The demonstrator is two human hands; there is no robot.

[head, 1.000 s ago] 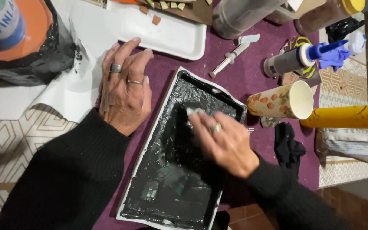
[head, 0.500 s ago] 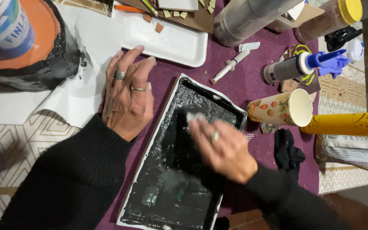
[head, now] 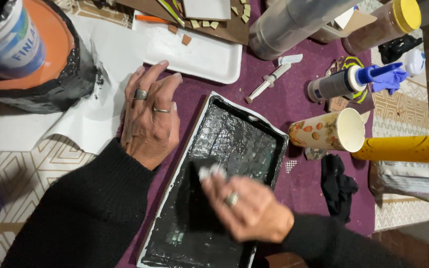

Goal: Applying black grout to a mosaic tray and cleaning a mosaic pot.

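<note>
the rectangular tray (head: pixel 234 144) had a white rim and a glossy black coating over a faint grid of small squares, and the cloth (head: pixel 205 198) under the right hand (head: pixel 249 211) was black with a pale grey patch at the fingertips. the left hand (head: pixel 150 116), with silver rings and a black sleeve, lay on a deep purple tabletop (head: pixel 294 99), beside white paper (head: pixel 90 119) and a mat (head: pixel 21 168) of cream with thin brown diamond lines. the paper cup (head: pixel 326 131) was cream with orange and green spots, the tube (head: pixel 405 149) yellow, the bucket (head: pixel 40 59) orange smeared with black, the flat tray (head: pixel 199 54) plain white, and the glove (head: pixel 386 77) blue.
</note>
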